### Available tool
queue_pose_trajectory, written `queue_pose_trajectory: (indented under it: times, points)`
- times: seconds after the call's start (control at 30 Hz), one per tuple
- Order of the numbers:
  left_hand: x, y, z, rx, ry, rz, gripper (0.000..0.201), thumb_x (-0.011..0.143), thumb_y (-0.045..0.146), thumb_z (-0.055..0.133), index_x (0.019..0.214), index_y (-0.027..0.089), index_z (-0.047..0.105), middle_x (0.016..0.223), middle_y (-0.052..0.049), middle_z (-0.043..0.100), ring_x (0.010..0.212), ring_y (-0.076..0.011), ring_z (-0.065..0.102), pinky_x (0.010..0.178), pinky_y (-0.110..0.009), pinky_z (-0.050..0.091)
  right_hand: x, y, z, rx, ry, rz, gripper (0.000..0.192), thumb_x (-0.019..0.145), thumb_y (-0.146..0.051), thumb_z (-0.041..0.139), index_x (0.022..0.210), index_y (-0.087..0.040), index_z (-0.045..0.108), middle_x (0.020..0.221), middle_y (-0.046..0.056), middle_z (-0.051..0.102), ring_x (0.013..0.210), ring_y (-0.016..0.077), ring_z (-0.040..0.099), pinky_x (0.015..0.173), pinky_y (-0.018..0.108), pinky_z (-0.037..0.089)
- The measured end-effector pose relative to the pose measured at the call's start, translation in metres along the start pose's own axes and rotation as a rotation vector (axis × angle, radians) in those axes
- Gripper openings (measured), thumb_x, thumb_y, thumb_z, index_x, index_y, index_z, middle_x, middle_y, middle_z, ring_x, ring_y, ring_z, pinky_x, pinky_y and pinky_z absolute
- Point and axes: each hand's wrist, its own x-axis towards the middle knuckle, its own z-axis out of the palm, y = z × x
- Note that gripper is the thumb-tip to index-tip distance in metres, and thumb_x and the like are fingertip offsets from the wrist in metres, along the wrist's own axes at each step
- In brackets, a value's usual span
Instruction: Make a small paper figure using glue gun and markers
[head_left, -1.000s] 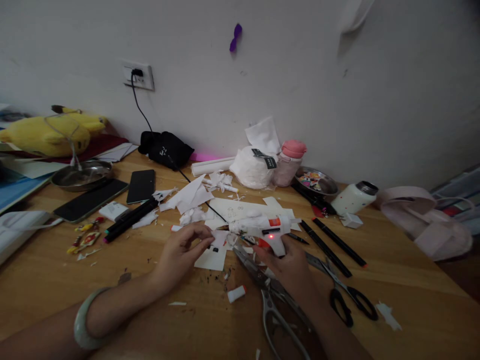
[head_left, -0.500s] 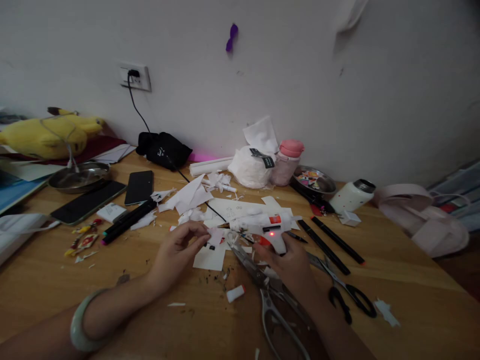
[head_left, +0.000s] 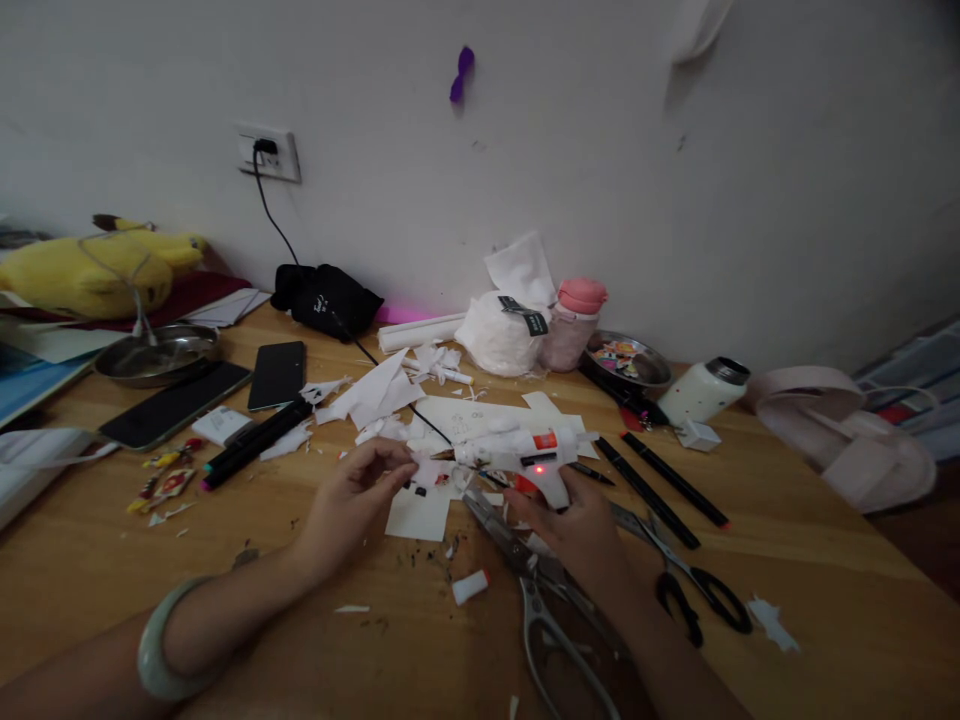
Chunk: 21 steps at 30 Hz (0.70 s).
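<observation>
Paper piece (head_left: 428,470), just below frame centre, is pinched in the narrow grip of the left hand (head_left: 346,508); rightward, a hot-glue gun (head_left: 510,449) points toward it, held by the right hand (head_left: 581,527). Gluing seems in hand; the next move calls for steady aim.

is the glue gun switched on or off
On, by the look of it: a red light glows on the side of the glue gun, in the right hand.
</observation>
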Motion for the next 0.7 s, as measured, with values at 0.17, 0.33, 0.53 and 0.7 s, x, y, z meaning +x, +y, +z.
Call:
queue_pose_trajectory:
  times: [0.17,0.33,0.53,0.7]
  points:
    - [0.0043,-0.0012,-0.0014,-0.088,0.075,-0.099,0.01,0.067,0.026,0.062,0.071,0.018,0.056,0.071,0.002,0.057,0.068,-0.0112,0.053,0.063,-0.022,0.044,-0.0001,0.0035,-0.0004,-0.071,0.055,-0.041,0.037,0.065,-0.047,0.058,0.053,-0.016,0.042,0.046,-0.002,0.044,0.042,0.0086,0.039,0.04,0.019,0.032]
    - [0.0047,-0.0009,-0.0005,-0.15,0.082,-0.134,0.009,0.068,0.024,0.062,0.071,0.018,0.056,0.072,0.002,0.056,0.069,-0.0105,0.051,0.064,-0.021,0.043,-0.0003,0.0062,0.001,-0.078,0.057,-0.043,0.037,0.066,-0.047,0.058,0.053,-0.016,0.042,0.046,-0.002,0.044,0.042,0.0087,0.04,0.04,0.019,0.033]
    - [0.0027,-0.0012,-0.0004,-0.166,0.052,-0.148,0.009,0.069,0.025,0.061,0.073,0.018,0.057,0.074,0.001,0.056,0.071,-0.0112,0.051,0.065,-0.022,0.044,-0.0002,0.0075,0.001,-0.073,0.07,-0.072,0.031,0.067,-0.042,0.057,0.055,-0.016,0.045,0.045,-0.002,0.046,0.041,0.0082,0.04,0.038,0.019,0.033]
    - [0.0023,-0.0017,0.0021,-0.27,0.048,-0.216,0.018,0.063,0.024,0.066,0.078,0.019,0.058,0.073,0.002,0.055,0.068,-0.0104,0.053,0.063,-0.022,0.045,-0.0004,0.0069,0.0001,-0.055,0.071,-0.068,0.031,0.066,-0.041,0.057,0.053,-0.016,0.042,0.044,-0.003,0.044,0.04,0.008,0.04,0.038,0.018,0.034]
